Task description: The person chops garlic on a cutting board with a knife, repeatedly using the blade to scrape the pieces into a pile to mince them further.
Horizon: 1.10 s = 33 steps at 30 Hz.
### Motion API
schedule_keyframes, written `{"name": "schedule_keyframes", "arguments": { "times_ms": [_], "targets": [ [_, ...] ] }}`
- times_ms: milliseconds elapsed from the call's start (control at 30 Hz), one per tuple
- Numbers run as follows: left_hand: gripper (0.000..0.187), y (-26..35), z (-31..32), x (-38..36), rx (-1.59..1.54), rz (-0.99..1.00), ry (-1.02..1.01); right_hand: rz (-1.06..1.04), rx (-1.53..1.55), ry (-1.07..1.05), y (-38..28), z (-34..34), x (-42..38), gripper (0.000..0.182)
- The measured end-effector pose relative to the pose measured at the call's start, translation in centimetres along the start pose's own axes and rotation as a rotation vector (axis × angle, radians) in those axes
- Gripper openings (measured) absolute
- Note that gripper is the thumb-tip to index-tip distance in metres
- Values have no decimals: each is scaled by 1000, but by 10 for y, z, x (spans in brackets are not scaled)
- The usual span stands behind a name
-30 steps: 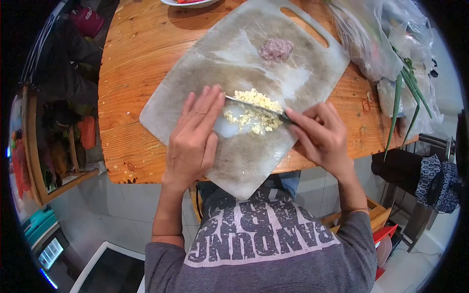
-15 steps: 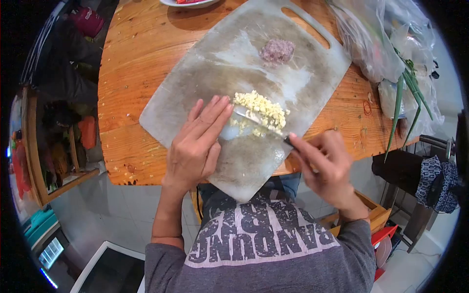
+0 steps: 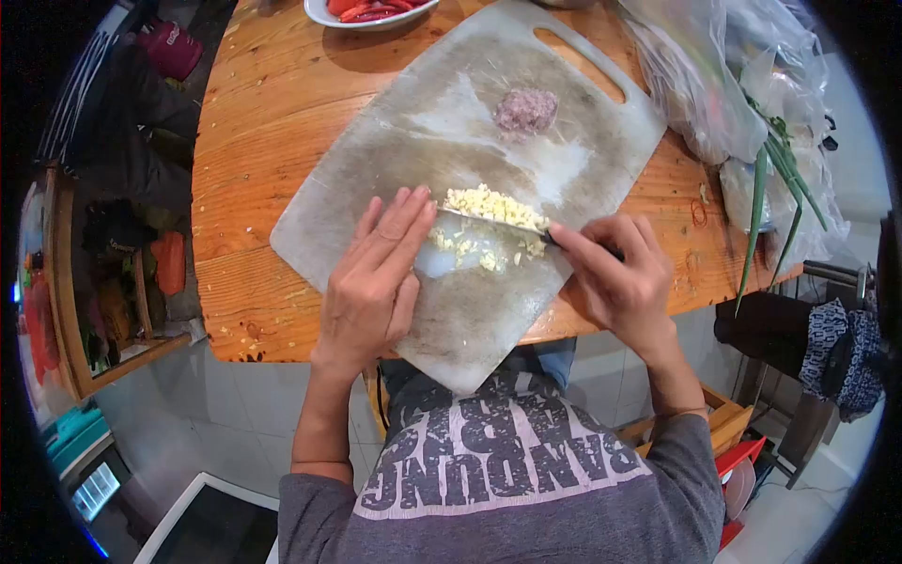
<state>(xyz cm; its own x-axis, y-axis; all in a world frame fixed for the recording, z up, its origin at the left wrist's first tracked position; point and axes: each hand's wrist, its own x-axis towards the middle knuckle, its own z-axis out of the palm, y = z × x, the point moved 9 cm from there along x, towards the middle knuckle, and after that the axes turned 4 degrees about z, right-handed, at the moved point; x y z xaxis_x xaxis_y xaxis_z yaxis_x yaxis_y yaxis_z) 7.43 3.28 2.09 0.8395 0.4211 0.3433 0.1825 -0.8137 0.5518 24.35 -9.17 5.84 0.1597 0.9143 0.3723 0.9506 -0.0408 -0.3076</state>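
Note:
My right hand [image 3: 620,268] grips the dark handle of a knife [image 3: 493,222], whose blade lies across the worn cutting board [image 3: 348,188]. Chopped pale-yellow bits [image 3: 493,204] are heaped along the far side of the blade, and a few looser bits are scattered on its near side. My left hand [image 3: 376,273] has its fingers stretched out, with the fingertips at the blade's tip end. Farther up the board sits a small mound of finely chopped pinkish-purple stuff [image 3: 526,113].
A white plate with red pieces [image 3: 371,17] stands at the table's far edge. Clear plastic bags [image 3: 695,85] and long green leaves [image 3: 789,164] lie at the right. The wooden table's [image 3: 254,188] near edge runs by my waist.
The knife has moved slightly up and left, its blade now along the heap's near edge. More loose bits show on the near side. The view has shifted, showing more of the plate.

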Motion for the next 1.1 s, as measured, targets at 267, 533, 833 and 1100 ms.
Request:
{"name": "schedule_keyframes", "arguments": {
  "times_ms": [267, 533, 833, 1100],
  "targets": [
    [66, 0, 2, -4, -65, -27, -9, -54, -138, 42, -12, -21, 11, 46],
    [68, -4, 1, -4, -51, -46, 8, -87, -214, 80, -18, -19, 15, 42],
    [68, -2, 0, -4, -7, -33, 3, -37, -247, 136, -16, -11, 12, 42],
    [66, -2, -1, -2, -20, -21, 23, -38, -211, 92, -13, -2, 1, 42]
  ]
}}
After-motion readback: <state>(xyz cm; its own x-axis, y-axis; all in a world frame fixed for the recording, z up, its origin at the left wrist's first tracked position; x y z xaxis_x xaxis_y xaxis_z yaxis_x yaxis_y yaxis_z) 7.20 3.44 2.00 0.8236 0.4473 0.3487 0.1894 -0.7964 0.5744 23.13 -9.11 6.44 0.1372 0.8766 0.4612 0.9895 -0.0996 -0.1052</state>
